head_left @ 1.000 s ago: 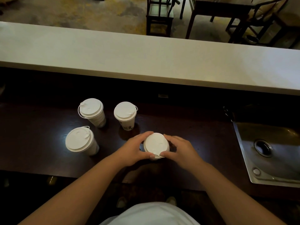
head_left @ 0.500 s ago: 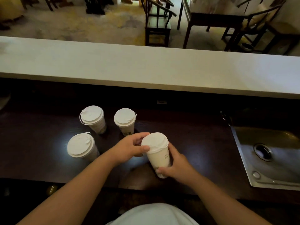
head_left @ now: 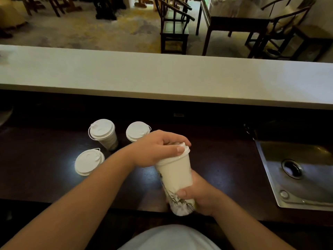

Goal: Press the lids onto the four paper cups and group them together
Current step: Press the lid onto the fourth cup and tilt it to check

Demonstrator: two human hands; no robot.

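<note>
The tall white paper cup with the grey-green leaf print [head_left: 175, 184] is off the counter and in your grip, tilted so its long axis runs from the base near your body up and away toward its white plastic lid [head_left: 182, 151]. Your right hand [head_left: 200, 196] is wrapped around the lower part of the cup wall, thumb across the print. Your left hand [head_left: 158, 148] is cupped over the lid from the left, fingers curled over the far rim and thumb lying along the near edge — a closed grasp on the lid, not a loose rest. From here I cannot tell whether the rim has seated all the way round.

The other three lidded white paper cups stand upright on the dark wooden counter [head_left: 216, 159] to your left: the back-left cup [head_left: 103, 133], the back-middle cup [head_left: 137, 131] partly hidden behind your left wrist, and the front-left cup [head_left: 89, 162]. They sit near one another but apart.

So the group lies to the left of the held cup — the open spot looks to be in front of the back-middle cup, right of the front-left one. Your left forearm crosses that path, so the right hand seems better placed to set it down. The steel sink [head_left: 297, 170] is well off to the right.
</note>
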